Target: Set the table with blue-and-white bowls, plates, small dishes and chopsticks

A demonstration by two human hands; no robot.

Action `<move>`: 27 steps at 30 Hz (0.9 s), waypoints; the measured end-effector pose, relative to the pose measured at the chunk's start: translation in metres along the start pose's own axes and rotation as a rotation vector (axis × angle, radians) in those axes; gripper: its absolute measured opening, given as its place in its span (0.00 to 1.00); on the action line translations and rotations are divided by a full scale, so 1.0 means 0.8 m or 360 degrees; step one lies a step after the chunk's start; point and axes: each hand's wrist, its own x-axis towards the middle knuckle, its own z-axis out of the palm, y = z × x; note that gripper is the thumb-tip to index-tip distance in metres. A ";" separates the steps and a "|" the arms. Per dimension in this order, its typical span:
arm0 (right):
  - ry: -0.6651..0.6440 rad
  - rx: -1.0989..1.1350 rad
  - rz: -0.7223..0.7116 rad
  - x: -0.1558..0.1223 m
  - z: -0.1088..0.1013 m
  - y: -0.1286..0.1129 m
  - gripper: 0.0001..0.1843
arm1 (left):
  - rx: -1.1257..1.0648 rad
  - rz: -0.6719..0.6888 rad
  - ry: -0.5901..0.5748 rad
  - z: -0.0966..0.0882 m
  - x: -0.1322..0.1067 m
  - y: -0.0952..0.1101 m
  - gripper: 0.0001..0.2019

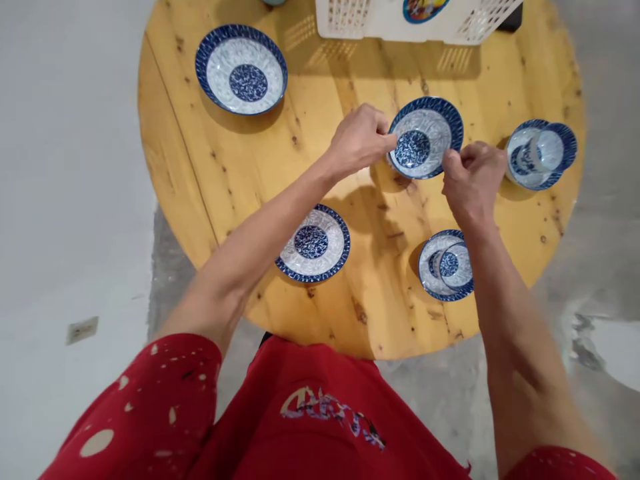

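A blue-and-white patterned bowl (433, 130) is tilted slightly above or on the table's middle right; I cannot tell whether it touches the wood. My left hand (364, 139) pinches its left rim between thumb and fingers. On the lower right rim, my right hand (473, 175) grips with the thumb on the inside edge. Below my left forearm lies a matching flat plate (320, 250), partly hidden by the arm. Nearest my right hand stands another patterned bowl (520, 170) with a glass-like cup (543, 152) in it.
The round wooden table (240, 180) has its near edge at my red shirt. A larger patterned dish (225, 73) sits at the back left. A white perforated basket (380, 20) stands at the back. By my right forearm is a small dish (430, 277) holding a clear cup.
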 end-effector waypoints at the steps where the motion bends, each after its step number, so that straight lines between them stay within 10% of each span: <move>1: 0.0089 0.0014 0.0067 -0.021 0.001 -0.018 0.16 | -0.0037 0.0040 -0.0071 -0.014 -0.020 -0.005 0.11; 11: -0.0243 0.0476 0.0674 -0.236 0.091 -0.153 0.22 | 0.0062 -0.0047 -0.0463 -0.068 -0.193 -0.106 0.13; 18: -0.0237 0.0363 0.0753 -0.277 0.124 -0.171 0.22 | 0.0035 0.0135 -0.0520 -0.055 -0.207 -0.164 0.12; 27: -0.0256 0.0267 0.0855 -0.281 0.130 -0.188 0.20 | 0.0197 0.0185 -0.0605 -0.054 -0.198 -0.173 0.10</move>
